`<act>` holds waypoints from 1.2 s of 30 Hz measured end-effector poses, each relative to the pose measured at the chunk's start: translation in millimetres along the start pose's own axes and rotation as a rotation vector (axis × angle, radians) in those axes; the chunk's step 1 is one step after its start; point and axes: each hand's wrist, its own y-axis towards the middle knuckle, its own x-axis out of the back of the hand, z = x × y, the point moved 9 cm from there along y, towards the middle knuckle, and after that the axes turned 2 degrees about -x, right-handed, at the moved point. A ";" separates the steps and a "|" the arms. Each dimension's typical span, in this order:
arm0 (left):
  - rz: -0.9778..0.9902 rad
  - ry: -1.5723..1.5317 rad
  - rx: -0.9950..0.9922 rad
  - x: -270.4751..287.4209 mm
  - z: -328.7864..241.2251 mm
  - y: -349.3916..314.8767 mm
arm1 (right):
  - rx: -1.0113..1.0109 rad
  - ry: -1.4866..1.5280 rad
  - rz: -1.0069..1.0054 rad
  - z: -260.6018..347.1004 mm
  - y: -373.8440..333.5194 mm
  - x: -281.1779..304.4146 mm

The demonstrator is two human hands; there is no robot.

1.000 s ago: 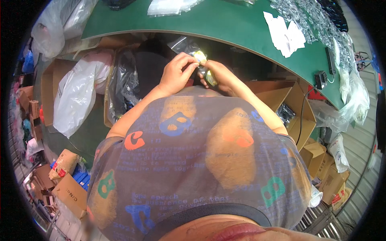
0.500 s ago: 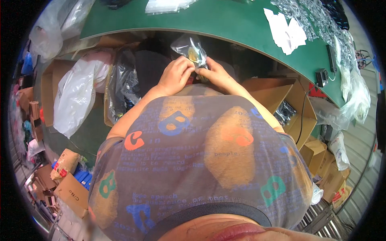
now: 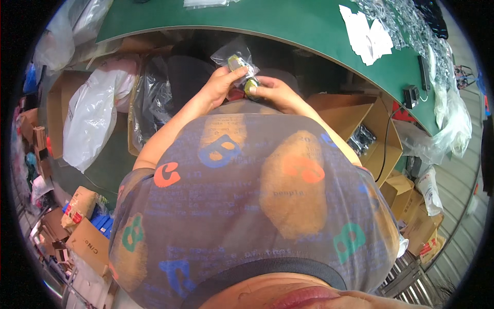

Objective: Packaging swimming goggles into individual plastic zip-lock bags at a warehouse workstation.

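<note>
Just below the green table's edge, my two hands are close together in front of my body. My left hand (image 3: pixel 224 83) is closed on a clear plastic bag (image 3: pixel 223 53), its thumb against a small yellow-green and grey item (image 3: pixel 235 63) that appears to be inside the film. Close beside it, my right hand (image 3: pixel 275 92) grips a second rounded yellow-green piece (image 3: pixel 251 86), thumb on top. Whether the two pieces are joined, I cannot tell. Their exact kind is too small to make out, and my lower fingers are partly hidden.
White paper slips (image 3: pixel 366 37) and crumpled clear wrapping (image 3: pixel 393 31) lie on the green table (image 3: pixel 288 20). An open carton (image 3: pixel 383 139) with black packets stands at right. Left are a white plastic bag (image 3: pixel 92 118) and a carton lined with dark plastic (image 3: pixel 152 103). A black cable (image 3: pixel 387 139) hangs down.
The yellow-green pieces have turned and show more plainly between my hands. My left thumb has shifted up onto the bagged piece. The whole view has shifted slightly.
</note>
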 end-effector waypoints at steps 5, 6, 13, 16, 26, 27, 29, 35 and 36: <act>0.063 -0.146 0.214 9.5 16.7 5.0 | 0.122 -0.203 -0.081 1.0 -12.2 16.1; 0.010 -0.107 0.253 17.8 23.8 9.4 | 0.105 -0.250 -0.056 5.9 -8.9 14.2; -0.023 -0.010 0.298 22.4 22.5 17.0 | 0.123 -0.147 -0.095 6.6 4.1 24.5; -0.292 0.362 -0.105 41.5 -4.1 6.0 | 0.134 -0.162 -0.186 3.1 6.3 32.6; -0.276 1.123 -0.685 -2.6 -57.1 -22.1 | 0.072 -0.024 -0.233 -3.7 3.7 25.9; -0.272 1.122 -0.688 -5.8 -56.7 -24.0 | 0.075 -0.024 -0.236 -4.6 3.7 28.9; -0.233 1.083 -0.693 -13.5 -55.4 -26.6 | 0.076 0.178 -0.112 -9.3 5.9 28.0; -0.211 0.979 -0.719 -13.2 -52.4 -25.3 | 0.111 0.166 -0.037 -5.9 5.4 22.9; -0.213 0.915 -0.659 -8.3 -49.2 -22.3 | 0.122 0.168 -0.005 -4.5 6.4 21.4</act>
